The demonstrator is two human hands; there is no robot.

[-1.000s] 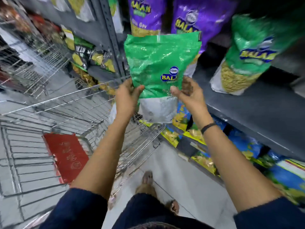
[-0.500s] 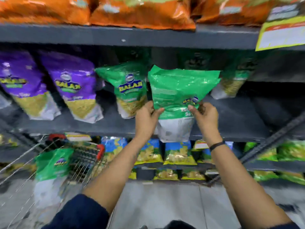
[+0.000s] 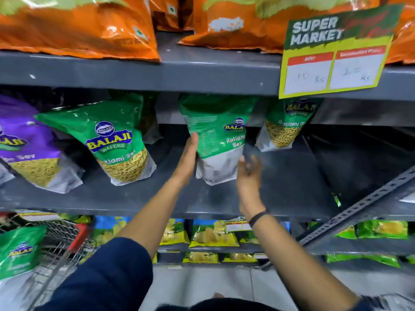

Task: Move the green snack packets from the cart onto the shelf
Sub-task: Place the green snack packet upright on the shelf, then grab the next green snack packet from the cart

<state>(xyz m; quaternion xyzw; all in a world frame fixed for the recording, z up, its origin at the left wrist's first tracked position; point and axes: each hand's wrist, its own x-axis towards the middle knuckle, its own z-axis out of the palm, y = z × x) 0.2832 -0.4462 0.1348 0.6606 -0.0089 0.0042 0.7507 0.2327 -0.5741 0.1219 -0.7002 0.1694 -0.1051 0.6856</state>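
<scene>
A green snack packet point(image 3: 19, 250) stands in the wire cart point(image 3: 60, 241) at lower left, another point(image 3: 116, 142) leans on the grey shelf point(image 3: 292, 182), the left hand point(image 3: 187, 157) presses flat, fingers together, on the upright middle packet point(image 3: 219, 140), and the right hand point(image 3: 248, 176), fingers apart, hovers beside it.
</scene>
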